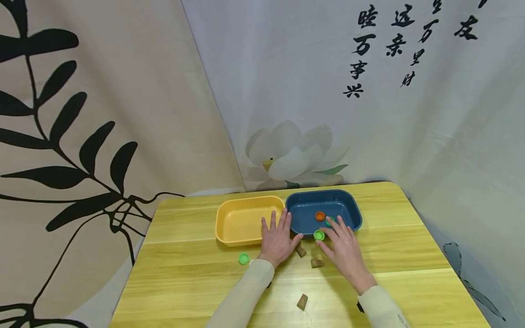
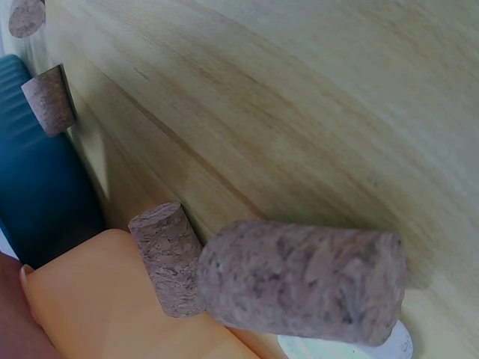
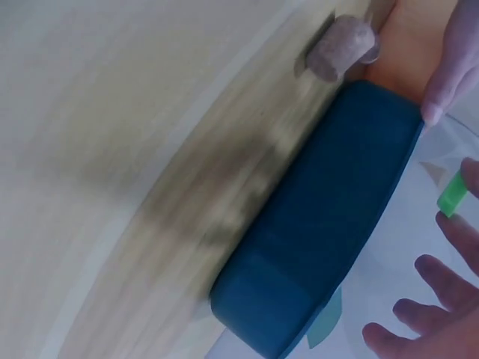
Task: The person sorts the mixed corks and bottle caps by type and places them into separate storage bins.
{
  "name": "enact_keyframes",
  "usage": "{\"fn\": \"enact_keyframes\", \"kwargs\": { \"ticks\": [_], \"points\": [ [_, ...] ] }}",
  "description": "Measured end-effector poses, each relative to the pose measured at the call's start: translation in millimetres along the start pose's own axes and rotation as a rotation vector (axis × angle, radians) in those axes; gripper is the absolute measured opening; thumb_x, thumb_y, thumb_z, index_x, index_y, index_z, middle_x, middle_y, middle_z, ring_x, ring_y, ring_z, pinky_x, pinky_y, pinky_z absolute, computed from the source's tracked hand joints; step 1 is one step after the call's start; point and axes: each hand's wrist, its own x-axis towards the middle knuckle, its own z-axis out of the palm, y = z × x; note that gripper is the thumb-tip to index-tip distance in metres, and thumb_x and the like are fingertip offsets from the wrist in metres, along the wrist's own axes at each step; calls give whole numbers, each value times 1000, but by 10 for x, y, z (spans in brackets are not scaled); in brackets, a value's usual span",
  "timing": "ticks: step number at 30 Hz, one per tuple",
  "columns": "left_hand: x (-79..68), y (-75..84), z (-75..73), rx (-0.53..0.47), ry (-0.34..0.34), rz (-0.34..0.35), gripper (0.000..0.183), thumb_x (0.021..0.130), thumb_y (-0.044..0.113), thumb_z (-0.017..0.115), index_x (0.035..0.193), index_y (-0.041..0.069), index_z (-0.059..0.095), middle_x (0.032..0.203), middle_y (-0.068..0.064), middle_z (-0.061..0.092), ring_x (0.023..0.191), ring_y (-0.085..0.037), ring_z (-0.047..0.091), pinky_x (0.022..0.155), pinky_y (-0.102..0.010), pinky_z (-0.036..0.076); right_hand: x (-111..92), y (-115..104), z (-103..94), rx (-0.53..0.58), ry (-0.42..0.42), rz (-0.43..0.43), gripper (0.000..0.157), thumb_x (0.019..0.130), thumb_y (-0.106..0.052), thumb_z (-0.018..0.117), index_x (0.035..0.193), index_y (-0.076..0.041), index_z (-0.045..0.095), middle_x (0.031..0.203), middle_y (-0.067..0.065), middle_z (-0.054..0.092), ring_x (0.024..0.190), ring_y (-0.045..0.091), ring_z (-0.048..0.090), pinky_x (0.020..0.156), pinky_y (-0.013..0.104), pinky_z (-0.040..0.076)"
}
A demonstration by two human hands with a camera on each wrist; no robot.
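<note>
My right hand (image 1: 344, 250) pinches a green bottle cap (image 3: 452, 194) between thumb and forefinger, just over the near rim of the blue tray (image 1: 303, 225). The other fingers of that hand are spread. Inside the blue tray are an orange cap (image 1: 320, 216) and another green cap (image 1: 330, 221), partly covered by my fingers. My left hand (image 1: 276, 241) has its fingers spread over the right end of the yellow tray (image 1: 229, 242), thumb pointing toward the blue tray. It pinches nothing. Under and near it lie cork stoppers (image 2: 303, 283) on the table.
Left of my left wrist, a green cap (image 1: 244, 258) lies on the wooden table (image 1: 176, 278). A white round piece (image 2: 389, 345) shows beside the corks. More corks (image 1: 317, 263) are in front of the blue tray, one (image 1: 302, 302) nearer me. A printed curtain (image 1: 295, 91) hangs behind.
</note>
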Motion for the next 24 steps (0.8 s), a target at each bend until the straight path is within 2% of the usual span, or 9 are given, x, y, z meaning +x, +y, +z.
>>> {"fn": "enact_keyframes", "kwargs": {
  "ticks": [4, 11, 17, 24],
  "points": [
    [5, -8, -5, -6, 3, -4, 82, 102, 72, 34, 163, 16, 36, 170, -3, 27, 153, -40, 28, 118, -69, 22, 66, 52, 38, 9, -6, 27, 44, 86, -28, 86, 120, -3, 73, 148, 23, 55, 144, 50, 39, 105, 73, 39],
    [21, -1, -24, -15, -28, -7, 84, 102, 73, 30, 164, 16, 32, 172, -3, 22, 154, -40, 25, 119, -70, 19, 230, 132, 102, 1, -46, 89, 46, 88, -31, 84, 123, -2, 73, 149, 22, 54, 144, 50, 39, 107, 72, 38],
    [9, 13, -9, -14, -29, -12, 84, 102, 73, 31, 164, 16, 32, 172, -2, 22, 155, -39, 25, 119, -69, 19, 376, 181, 157, -10, -117, 136, 46, 89, -33, 83, 124, -4, 73, 152, 22, 52, 146, 50, 36, 109, 72, 34],
    [5, 7, -15, 8, -32, -9, 85, 102, 75, 25, 165, 17, 31, 172, -2, 21, 154, -39, 26, 119, -69, 20, 500, 262, 224, -30, -185, 183, 45, 90, -33, 82, 124, -5, 73, 153, 23, 50, 146, 51, 34, 110, 73, 33]
  ]
}}
